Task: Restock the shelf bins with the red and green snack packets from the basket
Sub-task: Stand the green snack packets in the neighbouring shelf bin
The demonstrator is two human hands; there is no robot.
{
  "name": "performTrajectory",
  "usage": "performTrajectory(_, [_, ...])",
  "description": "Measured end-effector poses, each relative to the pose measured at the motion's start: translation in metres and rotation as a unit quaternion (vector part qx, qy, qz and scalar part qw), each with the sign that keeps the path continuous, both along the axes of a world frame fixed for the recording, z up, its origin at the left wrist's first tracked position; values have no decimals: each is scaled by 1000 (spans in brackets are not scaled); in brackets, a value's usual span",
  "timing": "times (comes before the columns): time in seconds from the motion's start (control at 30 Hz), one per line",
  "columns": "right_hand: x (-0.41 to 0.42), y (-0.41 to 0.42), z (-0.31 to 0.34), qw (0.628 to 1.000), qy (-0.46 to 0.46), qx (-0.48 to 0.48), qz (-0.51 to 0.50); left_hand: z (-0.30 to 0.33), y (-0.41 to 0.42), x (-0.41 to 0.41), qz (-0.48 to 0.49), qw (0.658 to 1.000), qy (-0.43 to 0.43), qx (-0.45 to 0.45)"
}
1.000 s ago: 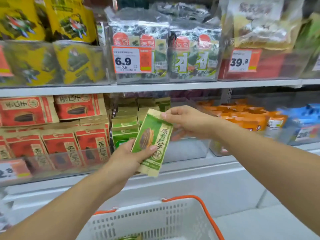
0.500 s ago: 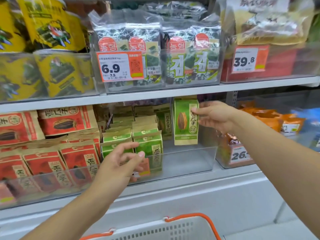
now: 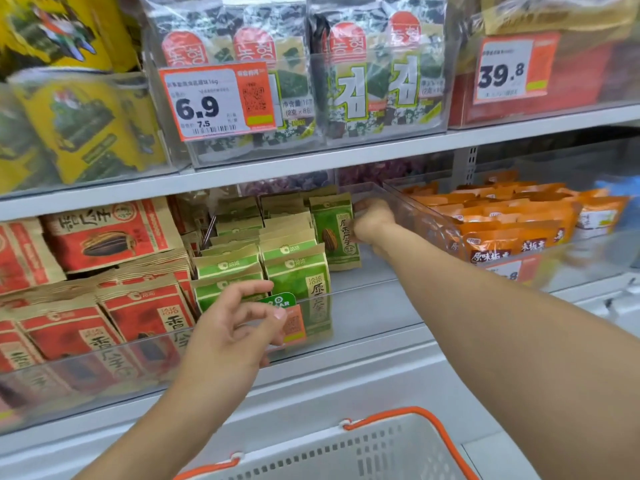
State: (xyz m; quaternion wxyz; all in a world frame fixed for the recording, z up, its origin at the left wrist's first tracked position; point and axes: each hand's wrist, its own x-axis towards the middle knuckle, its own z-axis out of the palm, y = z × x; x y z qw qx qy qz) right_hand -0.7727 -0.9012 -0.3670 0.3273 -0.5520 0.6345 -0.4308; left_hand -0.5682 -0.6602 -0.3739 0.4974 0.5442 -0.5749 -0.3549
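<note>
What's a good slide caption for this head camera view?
Right hand stands a green packet in the clear bin; left hand hovers.

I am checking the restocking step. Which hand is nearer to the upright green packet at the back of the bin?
Right. The right hand is at the green packet's right edge, holding it. The left hand hovers open near the front wall of the bin, away from that packet.

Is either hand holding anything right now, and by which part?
The right hand grips the upright green packet by its right edge, deep in the bin. The left hand holds nothing, its fingers loosely spread before the bin's front.
</note>
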Motion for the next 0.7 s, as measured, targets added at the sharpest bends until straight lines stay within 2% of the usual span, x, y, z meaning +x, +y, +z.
performTrajectory(0.17, [3,-7,-11,999,-30,9,-10,-1,5,5,-25,999,-29,2])
performTrajectory(0.37, [14,3,-8,998,25,46,25,-6,7,9,-41,998,-49,11])
performTrajectory(0.57, [12,6,-11,998,-17,65,20,-6,8,7,-46,997,-56,13])
performTrajectory(0.7, [6,10,-14,993,1,112,37,-5,10,4,-54,997,-57,15])
